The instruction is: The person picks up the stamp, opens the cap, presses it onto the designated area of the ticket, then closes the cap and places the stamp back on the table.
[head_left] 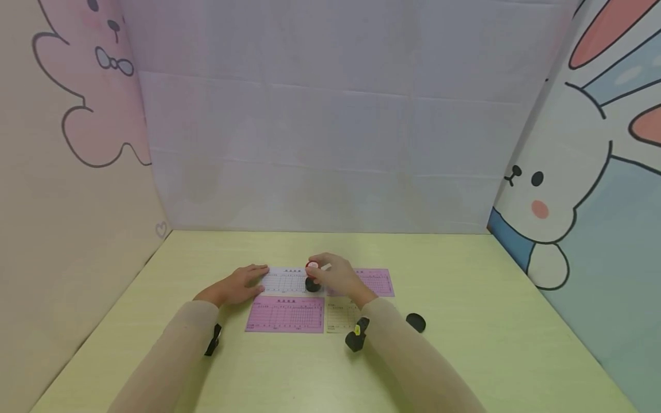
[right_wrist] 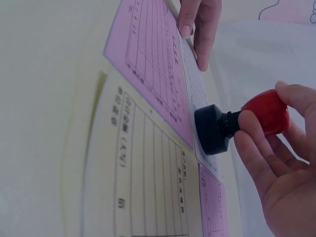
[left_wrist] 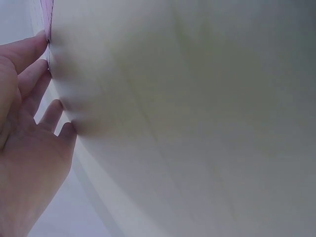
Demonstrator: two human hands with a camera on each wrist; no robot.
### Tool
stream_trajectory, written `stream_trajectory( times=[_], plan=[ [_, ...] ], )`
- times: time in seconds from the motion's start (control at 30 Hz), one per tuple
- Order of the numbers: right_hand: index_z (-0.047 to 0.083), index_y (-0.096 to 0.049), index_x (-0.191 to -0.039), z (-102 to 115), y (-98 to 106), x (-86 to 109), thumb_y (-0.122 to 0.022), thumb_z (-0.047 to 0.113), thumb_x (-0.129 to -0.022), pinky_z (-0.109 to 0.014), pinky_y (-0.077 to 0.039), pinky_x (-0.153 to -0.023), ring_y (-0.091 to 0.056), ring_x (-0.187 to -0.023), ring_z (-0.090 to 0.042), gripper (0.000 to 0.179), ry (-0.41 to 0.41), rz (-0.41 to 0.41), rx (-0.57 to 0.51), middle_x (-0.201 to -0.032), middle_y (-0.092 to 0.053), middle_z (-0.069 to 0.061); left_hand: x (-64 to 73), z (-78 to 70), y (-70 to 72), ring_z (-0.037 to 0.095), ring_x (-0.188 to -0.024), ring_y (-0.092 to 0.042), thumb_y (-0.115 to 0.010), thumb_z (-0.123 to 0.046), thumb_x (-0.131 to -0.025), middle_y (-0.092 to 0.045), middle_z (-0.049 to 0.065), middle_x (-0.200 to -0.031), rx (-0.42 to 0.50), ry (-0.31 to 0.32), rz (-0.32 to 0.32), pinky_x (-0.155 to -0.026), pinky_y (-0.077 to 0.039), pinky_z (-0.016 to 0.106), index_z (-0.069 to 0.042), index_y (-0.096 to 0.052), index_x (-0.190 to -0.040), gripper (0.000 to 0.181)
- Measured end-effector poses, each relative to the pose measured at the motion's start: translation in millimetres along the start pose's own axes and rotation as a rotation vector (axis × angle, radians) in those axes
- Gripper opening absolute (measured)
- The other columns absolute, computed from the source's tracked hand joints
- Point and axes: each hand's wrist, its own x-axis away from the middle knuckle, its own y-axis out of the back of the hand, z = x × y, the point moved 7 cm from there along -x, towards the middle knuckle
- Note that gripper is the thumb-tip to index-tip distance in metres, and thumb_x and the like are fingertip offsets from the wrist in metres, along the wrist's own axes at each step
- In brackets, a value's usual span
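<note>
My right hand (head_left: 339, 275) grips a stamp by its red handle (right_wrist: 266, 112), thumb and fingers around it. The stamp's round black base (right_wrist: 211, 129) is at the right part of a white printed form (head_left: 284, 282); whether it touches the paper, I cannot tell. My left hand (head_left: 238, 287) rests at that form's left edge, its fingers mostly straight, fingertips on the paper and table. Nearer to me lie a pink form (head_left: 286, 315) and a pale yellow form (head_left: 339, 312), the latter partly hidden by the right arm. Another pink form (head_left: 378, 281) lies behind the right hand.
A round black lid-like disc (head_left: 415, 322) lies on the pale yellow table (head_left: 496, 344), to the right of the right forearm. White cloth (head_left: 330, 126) hangs behind the table. Side walls with cartoon drawings stand at left and right.
</note>
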Motion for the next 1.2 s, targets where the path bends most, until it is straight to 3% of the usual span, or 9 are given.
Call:
stream_trajectory(
  times=[0.43, 0.67, 0.87, 1.03, 1.2],
  plan=[
    [0.011, -0.058, -0.137, 16, 20, 12.4, -0.064, 0.04, -0.098, -0.041, -0.054, -0.09, -0.072, -0.091, -0.015, 0.049, 0.061, 0.014, -0.052, -0.11, -0.071, -0.001, -1.7, 2.7, -5.3, 0.052, -0.144, -0.021, -0.054, -0.02, -0.104, -0.031, 0.027, -0.156, -0.01, 0.009, -0.003, -0.115, -0.017, 0.065, 0.005, -0.038, -0.15, 0.055],
    [0.013, -0.059, -0.135, 25, 36, 20.9, -0.066, 0.04, -0.097, -0.049, -0.048, -0.1, -0.072, -0.095, -0.023, 0.047, 0.08, 0.031, -0.106, -0.107, -0.074, -0.003, -2.6, 1.9, -4.3, 0.052, -0.144, -0.021, -0.053, -0.019, -0.104, -0.031, 0.027, -0.157, -0.018, -0.004, 0.001, -0.116, -0.017, 0.064, 0.006, -0.037, -0.151, 0.055],
    [0.016, -0.061, -0.133, 27, 54, 28.7, -0.066, 0.037, -0.098, -0.046, -0.051, -0.095, -0.071, -0.095, -0.024, 0.041, 0.114, 0.028, -0.09, -0.111, -0.072, -0.001, -2.4, 0.2, -1.9, 0.052, -0.144, -0.019, -0.053, -0.018, -0.104, -0.03, 0.027, -0.157, -0.009, 0.001, -0.001, -0.115, -0.015, 0.065, 0.006, -0.037, -0.151, 0.054],
    [0.023, -0.064, -0.129, 21, 67, 33.2, -0.067, 0.04, -0.097, -0.042, -0.052, -0.09, -0.068, -0.098, -0.018, 0.036, 0.106, 0.003, -0.051, -0.121, -0.065, 0.004, -2.2, 0.4, -1.4, 0.052, -0.145, -0.019, -0.053, -0.018, -0.104, -0.03, 0.027, -0.157, -0.007, 0.008, -0.001, -0.116, -0.016, 0.065, 0.005, -0.037, -0.151, 0.055],
    [0.023, -0.064, -0.127, 14, 77, 37.0, -0.067, 0.039, -0.097, -0.042, -0.051, -0.09, -0.066, -0.099, -0.02, 0.035, 0.114, -0.011, -0.039, -0.124, -0.062, 0.002, -1.8, 0.3, -0.1, 0.05, -0.144, -0.021, -0.053, -0.017, -0.104, -0.03, 0.028, -0.157, 0.011, -0.01, -0.017, -0.116, -0.018, 0.064, 0.007, -0.038, -0.15, 0.054]
  ],
)
